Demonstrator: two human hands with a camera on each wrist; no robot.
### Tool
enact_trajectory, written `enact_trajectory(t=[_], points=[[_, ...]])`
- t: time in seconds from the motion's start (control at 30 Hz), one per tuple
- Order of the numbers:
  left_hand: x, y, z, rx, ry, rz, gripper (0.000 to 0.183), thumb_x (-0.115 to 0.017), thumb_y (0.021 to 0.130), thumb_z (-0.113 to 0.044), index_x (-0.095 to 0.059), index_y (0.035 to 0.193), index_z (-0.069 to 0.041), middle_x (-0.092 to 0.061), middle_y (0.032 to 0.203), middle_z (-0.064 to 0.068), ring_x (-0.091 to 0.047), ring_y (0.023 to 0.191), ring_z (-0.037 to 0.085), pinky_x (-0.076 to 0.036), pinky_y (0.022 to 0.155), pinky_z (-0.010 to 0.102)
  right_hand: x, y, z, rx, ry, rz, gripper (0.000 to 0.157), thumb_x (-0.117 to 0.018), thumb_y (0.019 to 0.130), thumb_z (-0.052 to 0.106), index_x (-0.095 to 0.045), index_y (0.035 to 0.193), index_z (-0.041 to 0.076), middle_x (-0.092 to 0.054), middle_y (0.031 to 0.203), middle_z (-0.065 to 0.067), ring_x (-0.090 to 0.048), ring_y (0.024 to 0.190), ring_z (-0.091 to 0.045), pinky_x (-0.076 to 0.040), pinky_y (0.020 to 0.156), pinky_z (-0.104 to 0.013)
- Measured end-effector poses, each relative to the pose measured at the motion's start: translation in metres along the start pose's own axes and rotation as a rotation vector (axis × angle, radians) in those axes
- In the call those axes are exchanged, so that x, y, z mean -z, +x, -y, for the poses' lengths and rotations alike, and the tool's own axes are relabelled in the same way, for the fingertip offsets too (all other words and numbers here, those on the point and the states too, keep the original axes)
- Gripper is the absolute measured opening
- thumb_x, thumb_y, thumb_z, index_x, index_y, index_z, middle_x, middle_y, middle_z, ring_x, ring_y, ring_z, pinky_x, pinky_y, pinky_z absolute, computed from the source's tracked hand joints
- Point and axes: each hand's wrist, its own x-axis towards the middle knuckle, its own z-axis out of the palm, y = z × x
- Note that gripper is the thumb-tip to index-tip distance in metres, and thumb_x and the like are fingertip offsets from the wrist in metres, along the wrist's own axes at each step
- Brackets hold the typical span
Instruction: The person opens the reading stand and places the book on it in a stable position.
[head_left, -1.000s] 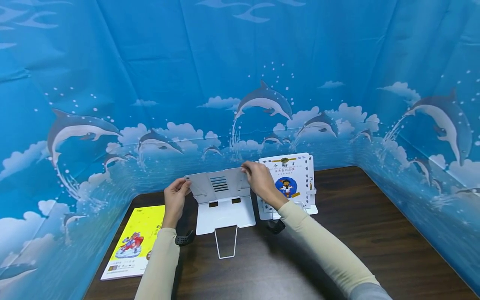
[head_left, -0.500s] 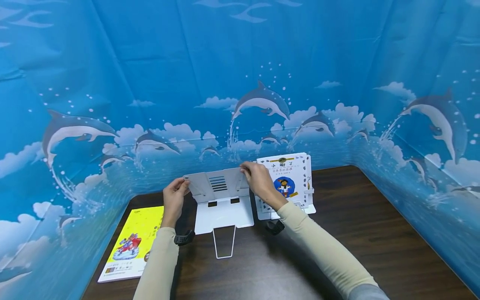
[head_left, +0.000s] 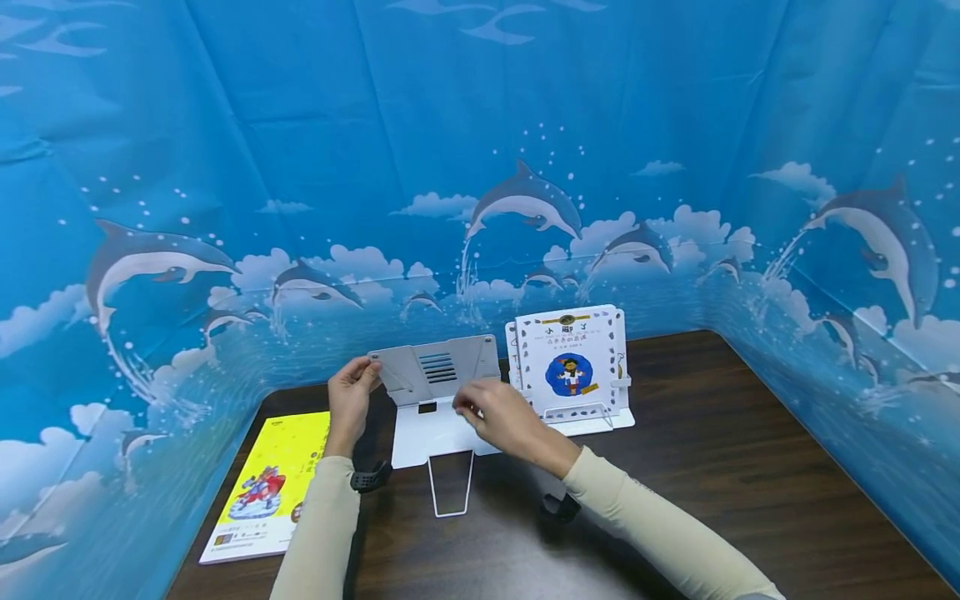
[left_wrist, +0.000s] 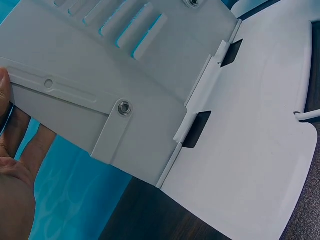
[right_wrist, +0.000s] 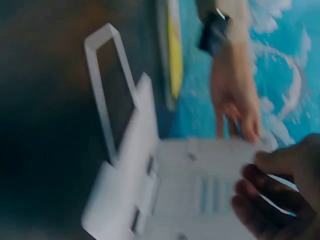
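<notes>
in the head view, a white stand [head_left: 416, 442] is standing unfolded on the table [head_left: 750, 433], its slotted panel [head_left: 397, 371] tilting up at the far side and its wire loop [head_left: 450, 515] reaching to the near side. the left hand [head_left: 351, 404] is pinching the panel's left edge, thumb and fingers nearly closed on it. the right hand [head_left: 498, 417] is hanging over the stand's right part, fingers loosely bent. a yellow book [head_left: 288, 454] is lying to the left, partly behind the left forearm. to the right, a white book [head_left: 536, 367] is leaning upright on another stand [head_left: 627, 418]. a blue dolphin backdrop [head_left: 450, 100] is hanging at the far side.

in the left wrist view, the left hand is gripping the panel by its edge, while a metal bracket [left_wrist: 112, 137] is lying along the panel's face and a hinge [left_wrist: 200, 97] is joining panel and base.

in the right wrist view, the right hand is showing a gap between thumb and fingers and is apparently holding nothing; blur is hiding whether it is touching the panel.
</notes>
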Motion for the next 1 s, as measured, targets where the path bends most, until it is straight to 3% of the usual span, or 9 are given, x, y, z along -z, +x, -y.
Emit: enact_trajectory(t=[0.2,0.33,0.5,0.8,1.0], points=[[0.0,-0.001,0.0,0.008,-0.001,0.009,0.026,-0.067,0.105,-0.011,-0.073,0.127,0.001,-0.073,0.097,-0.024,-0.07,0.098,-0.009,-0.058,0.093,0.02,-0.028,-0.032,0.016,0.062,0.033,0.391,0.004,-0.077,0.099,0.022,-0.08,0.101,0.019,-0.074,0.092,0.01,-0.061,0.08,0.002,-0.05,0.071,-0.016],[0.001,-0.001,0.0,0.003,-0.007,0.005,0.025,-0.067,0.105,-0.011,-0.073,0.126,0.001,-0.072,0.096,-0.026,-0.07,0.099,-0.009,-0.057,0.093,0.018,-0.043,-0.048,0.023,0.144,-0.017,0.535,0.007,-0.081,0.096,0.029,-0.079,0.1,0.023,-0.07,0.091,0.015,-0.057,0.08,0.006,-0.046,0.07,-0.012],[0.001,-0.001,0.001,0.004,-0.019,0.002,0.025,-0.067,0.105,-0.01,-0.073,0.126,0.002,-0.072,0.094,-0.026,-0.07,0.098,-0.009,-0.057,0.092,0.017,-0.055,-0.057,0.026,0.198,-0.049,0.518,0.008,-0.084,0.092,0.019,-0.078,0.096,0.022,-0.068,0.09,0.014,-0.055,0.076,0.009,-0.045,0.067,-0.008],[-0.002,-0.002,0.0,0.012,-0.014,0.001,0.025,-0.066,0.105,-0.01,-0.073,0.126,0.001,-0.072,0.095,-0.025,-0.07,0.1,-0.006,-0.057,0.093,0.019,-0.065,-0.056,0.025,0.124,-0.009,0.501,0.011,-0.079,0.093,0.011,-0.074,0.089,0.02,-0.065,0.085,0.013,-0.052,0.072,0.007,-0.043,0.065,-0.007],[0.001,-0.003,0.0,0.015,-0.011,-0.002,0.025,-0.068,0.105,-0.012,-0.074,0.125,0.001,-0.072,0.096,-0.025,-0.07,0.101,-0.007,-0.056,0.094,0.018,-0.071,-0.056,0.03,0.133,-0.078,0.465,0.014,-0.08,0.084,0.012,-0.07,0.083,0.022,-0.059,0.078,0.015,-0.047,0.067,0.005,-0.039,0.061,-0.009]])
